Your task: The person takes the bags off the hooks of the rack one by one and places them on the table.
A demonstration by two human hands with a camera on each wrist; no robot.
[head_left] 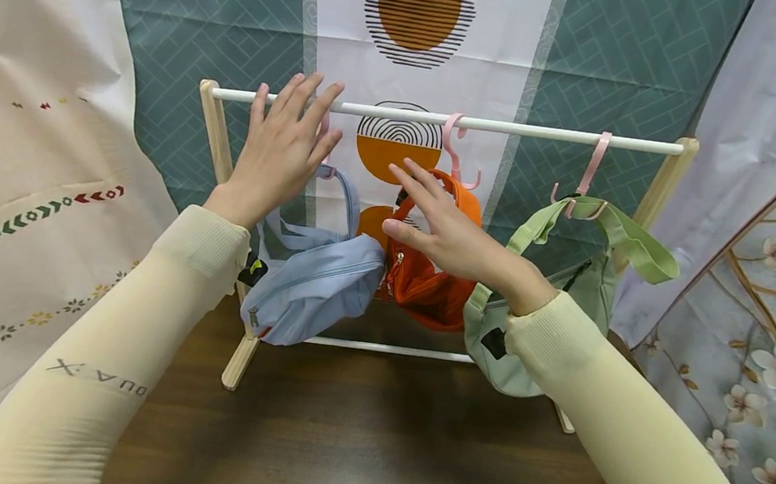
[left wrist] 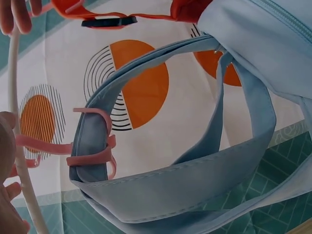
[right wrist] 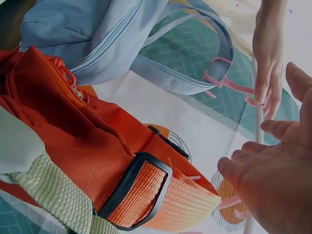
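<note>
My left hand (head_left: 286, 141) is at the white rail (head_left: 527, 130), fingers extended over it beside a pink hook (left wrist: 46, 145). In the right wrist view its fingertips are at the rail near that hook; whether they touch it I cannot tell. A light blue bag (head_left: 327, 283) hangs from the hook by its strap. My right hand (head_left: 456, 233), palm free and fingers spread, is in front of an orange-red bag (head_left: 431, 302), which hangs from a second pink hook (head_left: 450, 134). To the right, a pale green bag (head_left: 512, 373) hangs partly behind my right forearm.
A third pink hook (head_left: 593, 165) carries the green strap (head_left: 637, 240). Wooden legs (head_left: 240, 362) hold the rail up on a dark wooden table (head_left: 353, 435). Behind hangs a patterned cloth (head_left: 205, 25), with more drapes at both sides. A lower white bar (head_left: 391, 349) runs under the bags.
</note>
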